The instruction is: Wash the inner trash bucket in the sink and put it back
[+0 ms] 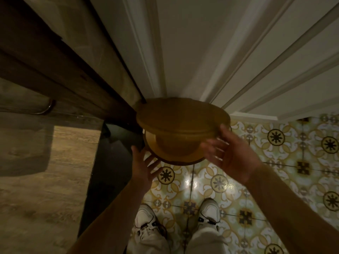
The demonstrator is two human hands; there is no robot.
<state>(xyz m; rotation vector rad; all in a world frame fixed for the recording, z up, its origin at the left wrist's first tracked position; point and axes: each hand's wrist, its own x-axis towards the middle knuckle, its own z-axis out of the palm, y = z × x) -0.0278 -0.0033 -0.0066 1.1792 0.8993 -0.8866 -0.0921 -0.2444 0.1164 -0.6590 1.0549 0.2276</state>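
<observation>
A round, amber-brown trash bin (181, 129) is seen at the centre of the frame, standing on the patterned floor tiles (275, 162) against a white panelled door (201, 52). Its flat round lid (176, 114) is seen raised at the near side, and the rim of an inner bucket (174, 149) can be made out beneath it, though dim light blurs the parts. The left hand (145, 165) is held just below and left of the bin with fingers spread and straight, near the lower rim; whether contact is made cannot be told. The right hand (227, 154) is held open at the bin's right side, with the thumb (224, 130) laid against the lid's edge. A dark wooden cabinet (45, 61) fills the upper left. White sneakers (209, 211) are seen at the bottom centre.
</observation>
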